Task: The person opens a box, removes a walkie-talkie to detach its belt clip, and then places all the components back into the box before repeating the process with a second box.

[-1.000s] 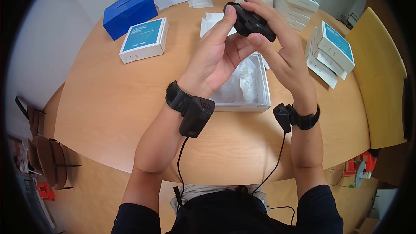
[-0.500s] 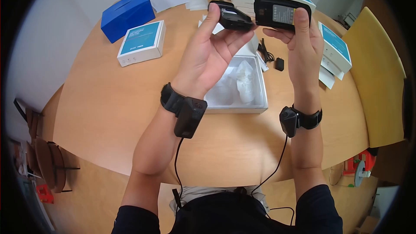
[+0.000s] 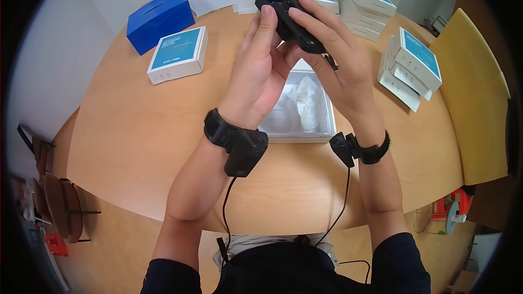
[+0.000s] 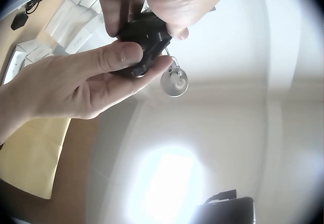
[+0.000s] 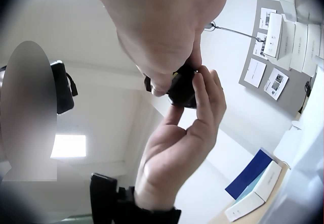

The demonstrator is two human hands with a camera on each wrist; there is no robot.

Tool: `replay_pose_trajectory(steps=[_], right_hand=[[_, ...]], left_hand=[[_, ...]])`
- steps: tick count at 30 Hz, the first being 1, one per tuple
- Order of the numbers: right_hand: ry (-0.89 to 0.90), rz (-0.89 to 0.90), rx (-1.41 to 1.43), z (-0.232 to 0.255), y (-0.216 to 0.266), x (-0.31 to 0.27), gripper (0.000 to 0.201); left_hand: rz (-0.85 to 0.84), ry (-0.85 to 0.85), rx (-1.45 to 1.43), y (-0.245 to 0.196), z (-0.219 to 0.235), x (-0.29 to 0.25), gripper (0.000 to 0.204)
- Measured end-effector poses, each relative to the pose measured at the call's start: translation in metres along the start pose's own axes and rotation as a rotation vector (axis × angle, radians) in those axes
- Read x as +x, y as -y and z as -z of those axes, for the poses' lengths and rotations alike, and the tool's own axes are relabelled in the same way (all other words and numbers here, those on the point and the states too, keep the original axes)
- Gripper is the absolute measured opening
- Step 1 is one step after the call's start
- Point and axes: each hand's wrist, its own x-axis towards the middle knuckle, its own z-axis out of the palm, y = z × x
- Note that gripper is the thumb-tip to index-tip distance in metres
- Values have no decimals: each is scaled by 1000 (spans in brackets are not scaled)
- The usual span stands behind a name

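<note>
Both hands hold a black device (image 3: pixel 289 19) above the far side of an open white box (image 3: pixel 297 139). My left hand (image 3: pixel 248 76) grips its left part, thumb on the near face. My right hand (image 3: pixel 348 71) curls over its right part, fingers across the top. In the left wrist view the right hand (image 4: pixel 76 82) pinches the device (image 4: pixel 144 39) between thumb and fingers. The right wrist view shows the left hand (image 5: pixel 177 143) around the dark device (image 5: pixel 182 91). Fingers hide much of it; whether its two parts are joined, I cannot tell.
Inside the open box lies a translucent wrapped item (image 3: pixel 308 106). A blue box (image 3: pixel 159 20) and a white-and-teal box (image 3: pixel 177 54) stand at the left. More boxes (image 3: pixel 368 5) are stacked behind, others (image 3: pixel 418 60) at the right, beside a yellow chair (image 3: pixel 471 98).
Half a second ago the hands held two separate black parts, the right one with a label showing. The right hand has since moved left, bringing its part against the other.
</note>
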Motion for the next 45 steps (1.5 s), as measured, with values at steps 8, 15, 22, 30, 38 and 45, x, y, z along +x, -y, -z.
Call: replay_pose_trajectory(steps=[8,15,22,30,38,45], right_hand=[[6,7,55,0,-1,-1,74],[69,-52,34,9,1,0,107],[158,-219,98,16,-1,-3,138],[176,-221,128,17,-4,-5,125],[130,-198,127,14,-8,-6,117],[139,-227,150,15,-7,-5,119]], left_hand=[[-16,58,102,0,-3,-1,44],[-84,115,316,3,-9,-4,51],[-139,215,452,5,-11,-5,54],[-111,267,453,6,-11,-5,55],[-86,259,445,4,-11,-5,57],[-81,281,442,2,-9,-4,55]])
